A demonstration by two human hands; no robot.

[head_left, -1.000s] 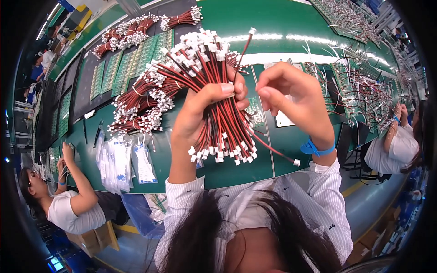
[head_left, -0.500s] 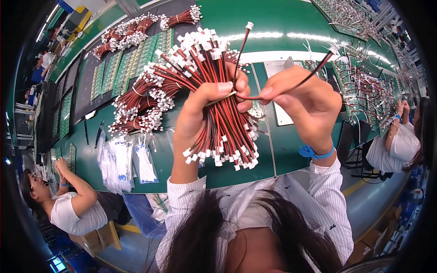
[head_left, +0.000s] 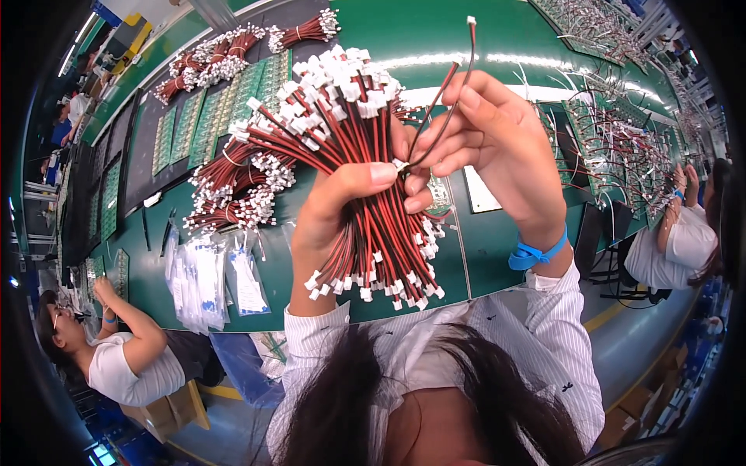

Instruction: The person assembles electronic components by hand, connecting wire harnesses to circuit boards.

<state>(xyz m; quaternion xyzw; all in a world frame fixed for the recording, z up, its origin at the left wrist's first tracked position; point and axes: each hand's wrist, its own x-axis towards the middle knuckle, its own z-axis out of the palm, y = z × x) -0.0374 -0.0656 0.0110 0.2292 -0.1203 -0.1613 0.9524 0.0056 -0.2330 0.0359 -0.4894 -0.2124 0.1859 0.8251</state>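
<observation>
A thick bundle of red and black cables (head_left: pixel 381 241) with white plug ends is gripped around its middle by my left hand (head_left: pixel 334 198), thumb across the front. At the thumb tip, a single dark cable (head_left: pixel 444 124) comes out of the bundle's waist and rises to a small white plug above my right hand. A second red and black length stands beside it, its tip close to my right index finger. My right hand (head_left: pixel 505 140) is closed lightly on this cable, thumb and forefinger at its upper part and the other fingers curled near the waist.
Tied cable bundles (head_left: pixel 241 175) lie left of my hands, near green circuit boards (head_left: pixel 241 93) on a dark mat. Clear bags (head_left: pixel 198 283) rest at the table's near edge. Wired boards (head_left: pixel 614 147) lie at right. Co-workers sit left (head_left: pixel 140 357) and right (head_left: pixel 676 233).
My right hand has moved inward and up to the bundle's waist. The single cable, earlier pulled out to the right, now points upward. The bundle has shifted slightly.
</observation>
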